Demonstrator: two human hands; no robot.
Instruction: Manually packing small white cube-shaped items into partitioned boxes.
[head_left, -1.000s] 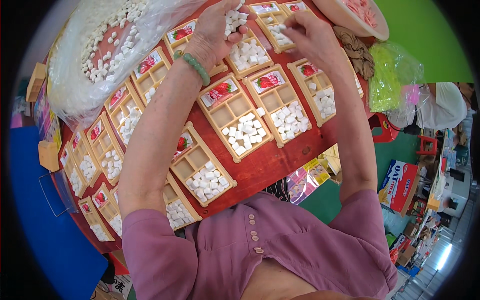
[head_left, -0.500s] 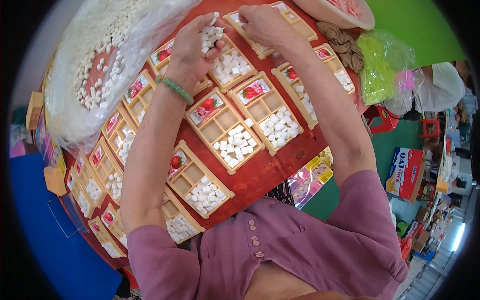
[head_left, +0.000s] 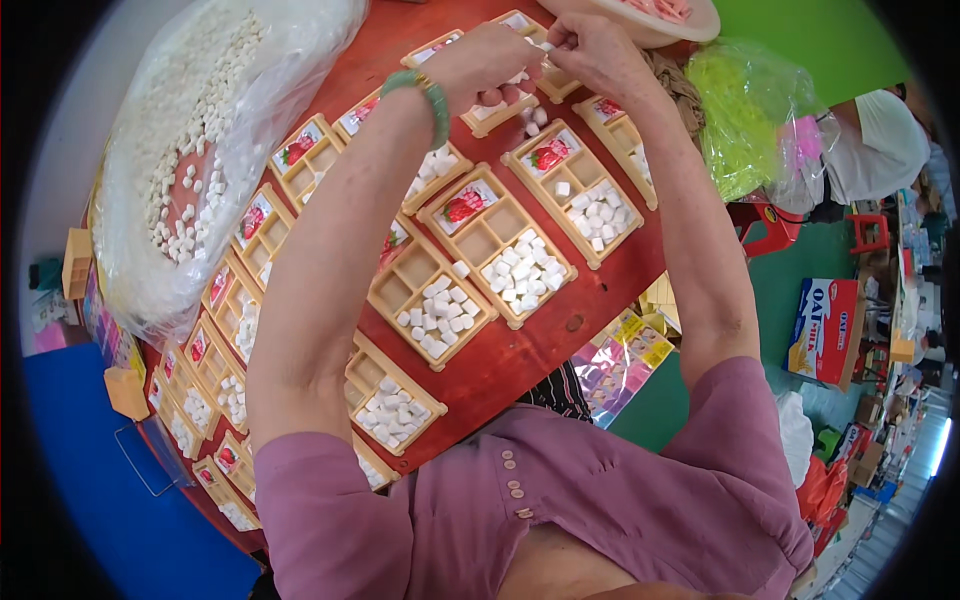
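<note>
Smooth tan trays (head_left: pixel 478 245), rect. w/ raised rims and knobbed corners, set in slanting rows on slick red table (head_left: pixel 540 345). Divided inside: one comp. for strawberry-pic card (head_left: pixel 550 153), two sm. squares, one lg. comp. Upper L, crinkly clear plastic bag (head_left: pixel 140 285), spread wide. Upper R, smooth pale bowl (head_left: pixel 690 28) w/ pink strips (head_left: pixel 665 9), rumpled brown cloth (head_left: pixel 680 90), lime-green stuff (head_left: pixel 735 120) in shiny clear film.

White cubes (head_left: pixel 525 268): matte, soft-edged, a bit uneven, heaped loosely in lg. comps of trays, also strewn in bag. One alone in sm. comp. of tray just L of R forearm. Another single btwn two trays, at rims. Few more, shaded and blurry, just under L hand (head_left: pixel 480 68); can't tell whether on table or in mid-air.

L hand up top over trays, back upward, wrist bent inward, fingers curled under; white bits visible at fingertips, but can't tell amt held or how tightly. Green bead bracelet (head_left: pixel 440 108) round L wrist. R hand (head_left: pixel 600 55) opposite, just beside L fingertips, thumb and forefinger narrow, tips nearly together nr white bit; can't tell whether gripped. Both forearms raised, elbows apart, mauve sleeves (head_left: pixel 330 510) above.
</note>
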